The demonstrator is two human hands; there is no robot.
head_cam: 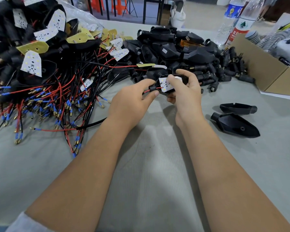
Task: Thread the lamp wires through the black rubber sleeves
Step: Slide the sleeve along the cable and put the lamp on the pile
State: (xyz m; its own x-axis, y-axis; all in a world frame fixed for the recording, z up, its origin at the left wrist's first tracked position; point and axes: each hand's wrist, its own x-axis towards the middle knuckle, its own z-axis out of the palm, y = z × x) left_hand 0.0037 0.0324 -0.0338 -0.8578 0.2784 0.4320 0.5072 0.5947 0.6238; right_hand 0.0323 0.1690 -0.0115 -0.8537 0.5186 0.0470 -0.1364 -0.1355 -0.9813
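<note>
On the grey cloth-covered table (149,181), two bare hands work one lamp piece just short of the parts piles.

Nearest, both forearms reach forward over the cloth. The left hand (131,102) has thumb and forefinger curled round a short black rubber sleeve (152,88), pinching it, with red and black lamp wires (158,88) running through it. The right hand (185,91) curls round a black lamp housing (168,84), its thumb pressing the white LED board (165,82) seated inside. To the right lie two empty housings (234,119). Beyond, a tangle of wired lamps (45,77) spreads left, a heap of black shells and sleeves (182,51) sits centre, and a cardboard box (261,67) with water bottles (238,19) stands far right.
</note>
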